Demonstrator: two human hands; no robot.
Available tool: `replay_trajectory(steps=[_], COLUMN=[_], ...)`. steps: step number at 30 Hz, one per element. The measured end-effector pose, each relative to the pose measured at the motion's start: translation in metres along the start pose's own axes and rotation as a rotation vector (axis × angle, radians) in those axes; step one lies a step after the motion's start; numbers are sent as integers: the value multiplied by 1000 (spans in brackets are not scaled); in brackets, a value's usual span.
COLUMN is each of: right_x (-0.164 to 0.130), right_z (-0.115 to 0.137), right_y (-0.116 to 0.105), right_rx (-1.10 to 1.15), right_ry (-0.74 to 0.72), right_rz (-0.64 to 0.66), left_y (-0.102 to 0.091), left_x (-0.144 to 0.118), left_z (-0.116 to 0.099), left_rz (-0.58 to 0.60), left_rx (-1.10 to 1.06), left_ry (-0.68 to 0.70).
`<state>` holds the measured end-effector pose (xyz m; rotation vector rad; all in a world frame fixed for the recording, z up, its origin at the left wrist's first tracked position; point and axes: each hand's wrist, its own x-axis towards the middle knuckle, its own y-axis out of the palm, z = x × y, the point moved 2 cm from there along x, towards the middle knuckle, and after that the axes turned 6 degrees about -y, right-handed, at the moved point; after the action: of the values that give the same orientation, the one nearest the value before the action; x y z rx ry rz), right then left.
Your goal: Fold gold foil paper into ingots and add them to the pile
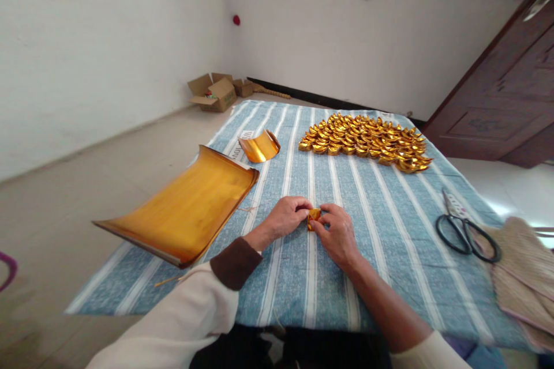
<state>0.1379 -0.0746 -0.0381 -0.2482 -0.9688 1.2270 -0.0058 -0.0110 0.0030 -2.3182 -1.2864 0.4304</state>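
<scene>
Between my two hands is a small folded piece of gold paper (314, 215), low over the striped cloth. My left hand (288, 216) pinches its left edge with thumb and fingertips. From the other side, my right hand (338, 232) grips it, with the thumb lying across its near face and the fingers at its far right corner. The fingers hide part of the folds. To the left lies a stack of large gold paper sheets (190, 202) with curling edges. Beyond it stands a smaller curved bundle of gold paper (260, 147).
A dense cluster of folded gold paper ingots (366, 141) covers the far right of the blue and white striped tablecloth (298, 179). Black-handled scissors (466, 233) lie at right beside a tan knitted cloth (523, 277). An open cardboard box (214, 92) sits on the floor.
</scene>
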Motion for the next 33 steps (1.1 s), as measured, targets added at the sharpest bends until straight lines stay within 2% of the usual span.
replay_trajectory(steps=[4,7,25,33], right_x=[0,1,3,5], right_z=[0,1,1,4], right_y=[-2,-4,-5,-11], right_rx=[50,71,95,180], right_ry=[0,-8,-3,-13], right_rz=[-27,-36,-24,-12], left_y=[6,8,13,11], left_x=[-6,-8,-8,-9], left_z=[-3,-3,-1,-4], left_rz=[47,24,-60,-119], left_rx=[-309,-414,-487,-517], left_ry=[-201,-276,-325,-336])
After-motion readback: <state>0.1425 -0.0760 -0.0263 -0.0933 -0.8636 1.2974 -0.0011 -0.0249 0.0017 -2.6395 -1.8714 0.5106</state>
